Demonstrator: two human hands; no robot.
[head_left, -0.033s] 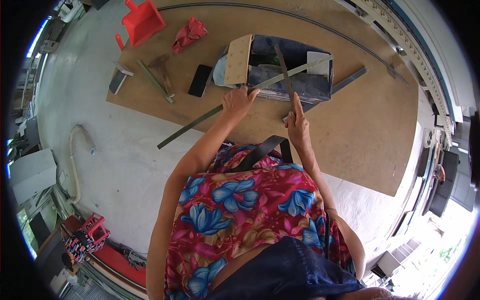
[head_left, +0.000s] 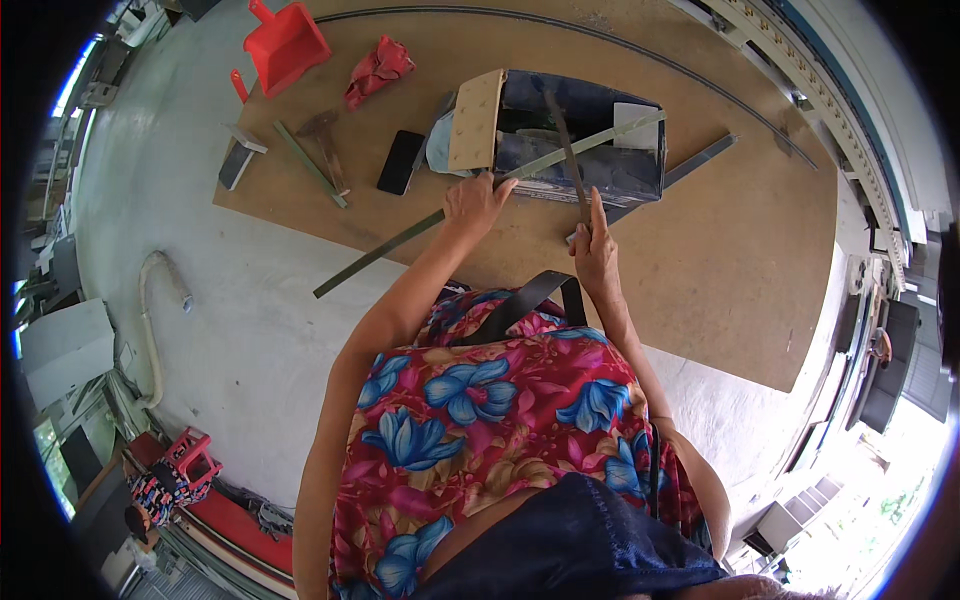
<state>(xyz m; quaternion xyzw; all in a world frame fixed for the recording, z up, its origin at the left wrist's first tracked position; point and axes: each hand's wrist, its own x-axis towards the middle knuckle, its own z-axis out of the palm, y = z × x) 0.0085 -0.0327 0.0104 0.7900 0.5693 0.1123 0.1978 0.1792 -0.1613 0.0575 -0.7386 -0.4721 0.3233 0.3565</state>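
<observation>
My left hand (head_left: 474, 202) is closed round a long, narrow green-grey strip (head_left: 380, 253). The strip slants from the lower left, past the near edge of the table, up over an open dark box (head_left: 630, 182). In my right hand (head_left: 598, 255) is a long, flat, dark metal file (head_left: 566, 140), gripped at its near end with the index finger stretched along it. The file crosses the strip above the box, and the two seem to touch. A tan dimpled board (head_left: 474, 122) leans at the box's left end. What lies deep inside the box is hard to make out.
Left of the box on the brown tabletop (head_left: 720, 270) lie a black phone (head_left: 400, 162), a hammer (head_left: 326, 150), a short strip (head_left: 308, 162) and a red cloth (head_left: 380, 70). A red dustpan (head_left: 287, 47) is at the far left corner. A dark bar (head_left: 700, 158) pokes out beneath the box.
The file has shifted slightly left, and my right index finger sits a little differently along it. My left hand and the strip have hardly moved.
</observation>
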